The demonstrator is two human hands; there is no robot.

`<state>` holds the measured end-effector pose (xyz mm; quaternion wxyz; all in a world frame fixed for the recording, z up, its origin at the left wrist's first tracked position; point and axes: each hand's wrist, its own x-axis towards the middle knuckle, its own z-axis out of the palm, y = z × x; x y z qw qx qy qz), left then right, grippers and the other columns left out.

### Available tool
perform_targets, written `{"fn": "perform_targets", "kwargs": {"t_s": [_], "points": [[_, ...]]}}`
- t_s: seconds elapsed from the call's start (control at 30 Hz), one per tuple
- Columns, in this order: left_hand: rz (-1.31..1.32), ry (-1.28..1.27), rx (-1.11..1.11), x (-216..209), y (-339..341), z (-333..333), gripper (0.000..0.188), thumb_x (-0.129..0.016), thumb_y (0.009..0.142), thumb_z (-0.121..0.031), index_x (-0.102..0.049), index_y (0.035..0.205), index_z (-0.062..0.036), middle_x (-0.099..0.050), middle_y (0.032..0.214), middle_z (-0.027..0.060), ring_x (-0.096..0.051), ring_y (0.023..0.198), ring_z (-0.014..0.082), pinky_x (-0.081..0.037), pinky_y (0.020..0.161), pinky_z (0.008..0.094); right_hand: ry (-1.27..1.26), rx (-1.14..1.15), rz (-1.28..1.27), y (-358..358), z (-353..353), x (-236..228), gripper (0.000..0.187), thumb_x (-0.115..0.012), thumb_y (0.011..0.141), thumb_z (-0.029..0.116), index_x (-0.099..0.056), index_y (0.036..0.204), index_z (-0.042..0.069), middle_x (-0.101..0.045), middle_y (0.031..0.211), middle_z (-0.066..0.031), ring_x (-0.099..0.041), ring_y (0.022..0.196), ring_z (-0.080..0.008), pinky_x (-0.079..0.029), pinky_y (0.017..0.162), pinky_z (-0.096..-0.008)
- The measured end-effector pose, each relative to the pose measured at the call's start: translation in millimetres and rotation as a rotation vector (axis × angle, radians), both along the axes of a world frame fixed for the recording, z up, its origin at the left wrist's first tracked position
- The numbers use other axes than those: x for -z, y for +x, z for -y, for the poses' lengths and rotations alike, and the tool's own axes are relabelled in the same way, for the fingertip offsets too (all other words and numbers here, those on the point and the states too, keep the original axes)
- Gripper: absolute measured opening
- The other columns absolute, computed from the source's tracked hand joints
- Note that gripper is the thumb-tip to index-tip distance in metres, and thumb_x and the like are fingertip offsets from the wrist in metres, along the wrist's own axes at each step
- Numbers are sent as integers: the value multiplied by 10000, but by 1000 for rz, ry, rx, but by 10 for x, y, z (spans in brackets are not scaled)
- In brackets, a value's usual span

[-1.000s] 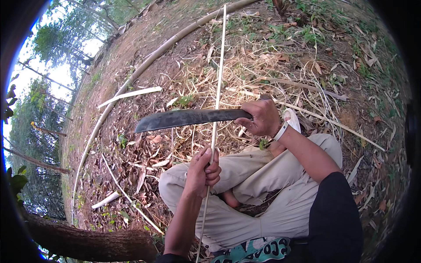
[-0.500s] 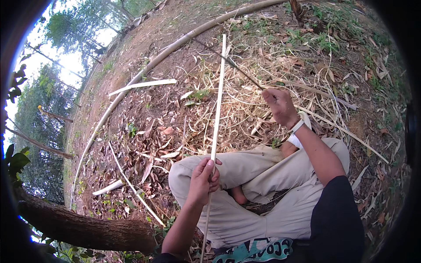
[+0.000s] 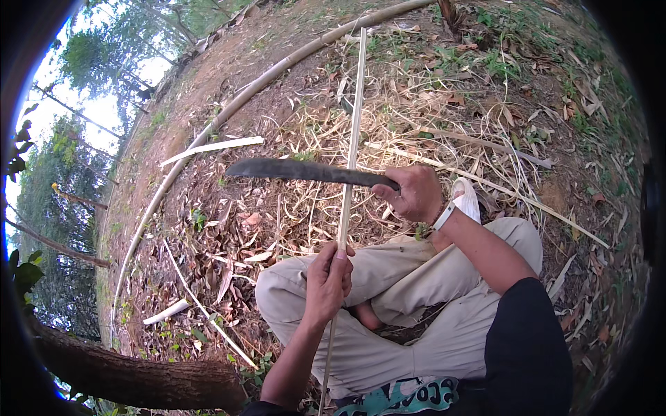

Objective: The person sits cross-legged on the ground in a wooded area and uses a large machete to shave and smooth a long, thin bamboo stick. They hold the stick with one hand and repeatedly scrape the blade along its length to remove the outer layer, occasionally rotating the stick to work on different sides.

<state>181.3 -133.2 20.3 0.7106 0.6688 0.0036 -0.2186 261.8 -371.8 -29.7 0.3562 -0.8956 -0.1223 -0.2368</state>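
Observation:
My left hand (image 3: pixel 329 281) is closed around a long pale strip of split bamboo (image 3: pixel 357 111), which runs from my lap up and away toward the far ground. In my right hand (image 3: pixel 411 193) is a machete (image 3: pixel 291 169) with a dark, broad blade, gripped by its handle. The blade points left and crosses the strip a little beyond my left hand. Whether its edge touches the strip I cannot tell. My crossed legs in beige trousers (image 3: pixel 409 347) lie beneath both hands.
Thin curled shavings (image 3: pixel 312 208) and dry leaves cover the ground ahead. A long bamboo pole (image 3: pixel 243 97) arcs across the far left. Split pieces (image 3: pixel 215 147) lie near it, and another strip (image 3: pixel 527 197) is at the right. A thick trunk (image 3: pixel 139 378) lies at the lower left.
The machete has swung round from pointing away, edge-on, to lying flat across the strip, its blade to the left. My right hand has come nearer and leftward; my left keeps its hold.

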Motion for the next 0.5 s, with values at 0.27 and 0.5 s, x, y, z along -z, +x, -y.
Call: {"fn": "perform_targets", "kwargs": {"t_s": [0.27, 0.5], "points": [[-50, -86, -21, 114, 33, 22, 244, -436, 1062, -218, -540, 1176, -29, -348, 653, -75, -256, 481, 0, -204, 411, 194, -225, -7, 74, -66, -88, 90, 618, -487, 896, 688, -627, 690, 123, -606, 548, -92, -631, 505, -291, -473, 486, -418], [-85, -7, 95, 178, -311, -249, 271, -417, 1072, -270, -517, 979, -36, -318, 602, -76, -239, 445, 13, -210, 390, 206, 165, 298, -127, 453, 599, 158, 626, -486, 953, 583, -660, 709, 33, -518, 520, -129, -563, 532, -321, -420, 547, -439]]}}
